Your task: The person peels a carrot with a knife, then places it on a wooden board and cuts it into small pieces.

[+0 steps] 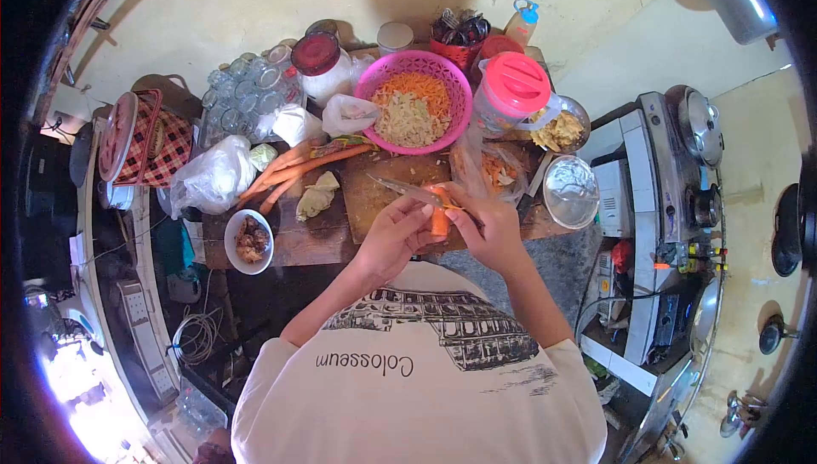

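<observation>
An orange carrot piece (440, 222) is held between my two hands over the front of a wooden cutting board (362, 196). My left hand (398, 230) is closed around its left side. My right hand (487, 224) is closed too, at the carrot's upper right, with a dark handle partly showing under its fingers. A narrow metal blade (393, 185) points left above my left hand; whether it joins that handle is hidden. Behind the board stands a pink basket (462, 94) with shredded carrot (417, 83) and pale shreds (408, 119). Whole carrots (294, 172) lie to the left.
A white bowl (231, 241) of brown food is at the table's front left, near a pale vegetable piece (317, 195). On the right are a foil-like round dish (571, 191), a pink-lidded pitcher (513, 90) and a plastic bag (468, 158). Glasses (247, 94) stand back left.
</observation>
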`<state>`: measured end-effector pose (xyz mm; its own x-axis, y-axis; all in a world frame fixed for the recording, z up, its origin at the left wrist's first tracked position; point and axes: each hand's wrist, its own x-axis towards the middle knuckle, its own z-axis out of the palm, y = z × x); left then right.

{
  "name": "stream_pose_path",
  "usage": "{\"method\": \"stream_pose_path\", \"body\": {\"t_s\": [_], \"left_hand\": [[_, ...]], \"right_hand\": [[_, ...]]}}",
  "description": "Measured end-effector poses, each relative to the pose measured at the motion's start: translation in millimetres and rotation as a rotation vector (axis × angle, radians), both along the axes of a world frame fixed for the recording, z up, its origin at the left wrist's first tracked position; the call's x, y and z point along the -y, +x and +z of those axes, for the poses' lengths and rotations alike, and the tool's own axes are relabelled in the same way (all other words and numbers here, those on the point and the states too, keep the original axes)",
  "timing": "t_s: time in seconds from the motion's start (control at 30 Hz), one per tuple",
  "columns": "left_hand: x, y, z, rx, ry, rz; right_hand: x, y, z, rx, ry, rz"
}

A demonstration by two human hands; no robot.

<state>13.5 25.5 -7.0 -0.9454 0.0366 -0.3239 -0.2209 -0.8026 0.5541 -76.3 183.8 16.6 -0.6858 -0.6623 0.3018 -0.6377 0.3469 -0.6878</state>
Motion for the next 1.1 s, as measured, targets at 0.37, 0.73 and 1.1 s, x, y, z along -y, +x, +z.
{"method": "stream_pose_path", "body": {"t_s": [0.37, 0.73, 1.1], "left_hand": [[5, 5, 2, 0.008, -0.001, -0.077], [-4, 4, -2, -0.018, -0.136, 0.015], [8, 1, -4, -0.015, -0.080, -0.074]], "right_hand": [[-9, -7, 11, 0.074, 0.040, 0.149], [7, 9, -7, 0.265, -0.162, -0.031], [-2, 5, 8, 0.251, 0.062, -0.010]]}}
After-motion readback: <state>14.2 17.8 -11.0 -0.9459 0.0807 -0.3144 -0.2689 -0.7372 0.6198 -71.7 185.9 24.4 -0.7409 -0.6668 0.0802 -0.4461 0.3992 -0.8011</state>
